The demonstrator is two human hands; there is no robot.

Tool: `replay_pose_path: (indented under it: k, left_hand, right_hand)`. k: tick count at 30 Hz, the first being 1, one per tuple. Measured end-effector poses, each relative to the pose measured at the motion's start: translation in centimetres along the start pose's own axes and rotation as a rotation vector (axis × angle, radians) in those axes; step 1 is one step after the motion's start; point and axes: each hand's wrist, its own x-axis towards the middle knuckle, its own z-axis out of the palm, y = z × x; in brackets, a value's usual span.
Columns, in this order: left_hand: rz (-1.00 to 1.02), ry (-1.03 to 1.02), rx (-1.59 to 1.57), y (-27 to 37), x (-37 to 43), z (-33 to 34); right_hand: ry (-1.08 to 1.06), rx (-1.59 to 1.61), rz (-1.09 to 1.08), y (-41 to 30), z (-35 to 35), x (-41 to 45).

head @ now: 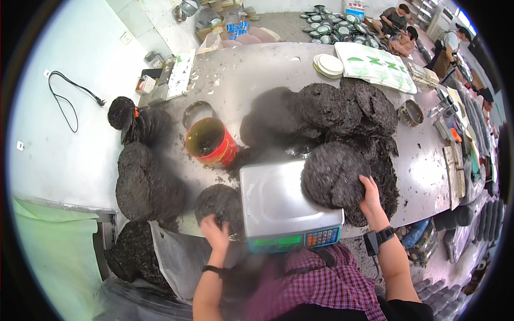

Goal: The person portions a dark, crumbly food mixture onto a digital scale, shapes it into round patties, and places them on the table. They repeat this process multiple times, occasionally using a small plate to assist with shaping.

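My right hand (370, 196) grips the right edge of a dark round cake (335, 174), rough like dried seaweed. The cake is over the right end of the steel pan (277, 200) of a digital weighing scale; I cannot tell if it touches the pan. Green digits glow on the scale's front display (277, 242) beside its keypad (322, 237). My left hand (215, 232), fingers apart and slightly blurred, is at the near edge of another dark cake (219, 204), left of the scale. Whether those fingers touch that cake is unclear.
Stacked dark cakes stand behind the scale (325, 106) and at the table's left (136, 182). A red bucket (213, 142), metal rings (410, 113), white discs (329, 65) and printed sheets (373, 66) share the steel table (249, 60). Several people (447, 48) are at the far right.
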Motion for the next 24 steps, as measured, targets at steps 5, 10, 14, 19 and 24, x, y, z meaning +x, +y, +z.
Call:
replay_pose_path:
  k: [5,10,14,19,24]
  left_hand:
    - [0.252,-0.187,0.306,1.9,-1.2,1.5]
    - [0.147,-0.346,0.258,2.9,1.0,1.2]
    - [0.055,-0.454,-0.178,1.5,4.3,-3.6]
    - [-0.099,0.278,-0.374,7.7,4.0,-12.2]
    - [0.551,-0.363,-0.281,17.2,-1.4,-7.0]
  right_hand:
    - [-0.043,0.001,-0.2,0.6,11.7,9.1]
    - [-0.095,0.177,0.013,-0.7,15.8,13.3]
    - [-0.159,0.217,0.078,-0.4,7.9,11.6]
    - [-0.083,0.17,0.106,-2.3,-2.8,8.0]
    - [0.13,-0.401,-0.135,-0.7,-2.0,4.2]
